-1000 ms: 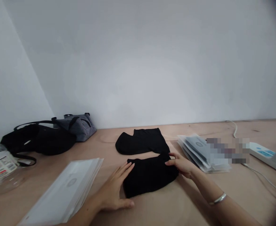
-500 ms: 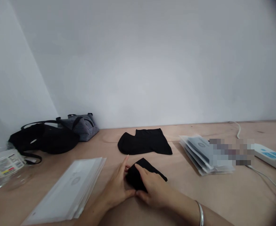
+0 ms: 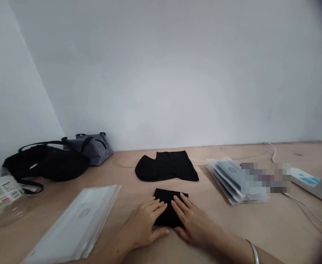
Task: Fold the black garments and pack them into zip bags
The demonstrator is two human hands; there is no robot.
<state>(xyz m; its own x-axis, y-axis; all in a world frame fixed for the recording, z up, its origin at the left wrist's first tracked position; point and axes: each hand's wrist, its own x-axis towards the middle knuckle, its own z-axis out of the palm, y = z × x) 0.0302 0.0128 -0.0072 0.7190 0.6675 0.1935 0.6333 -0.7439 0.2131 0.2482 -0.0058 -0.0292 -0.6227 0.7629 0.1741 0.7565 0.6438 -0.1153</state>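
A folded black cloth (image 3: pixel 169 214) lies flat on the table close in front of me. My left hand (image 3: pixel 147 222) rests on its left side, fingers stretched out over the fabric and thumb at the near edge. From the right, my right hand (image 3: pixel 192 220) presses on the cloth with its fingers spread; a silver bangle circles that wrist. Just beyond lies a second black cloth piece (image 3: pixel 168 167), spread flat, with a rounded left end and a notch in its upper edge.
To the left is a stack of clear zip bags (image 3: pixel 75 223); another stack of bags (image 3: pixel 235 183) sits at right. A black bag (image 3: pixel 48 161), a striped bag (image 3: pixel 95 148) and a clear plastic container (image 3: pixel 4 196) stand far left. A white power strip (image 3: pixel 309 183) with cables lies right.
The black cloth near me has gone from tilted and bunched between my hands to a flat, squarer shape. Both hands have shifted from gripping its sides to lying on top.
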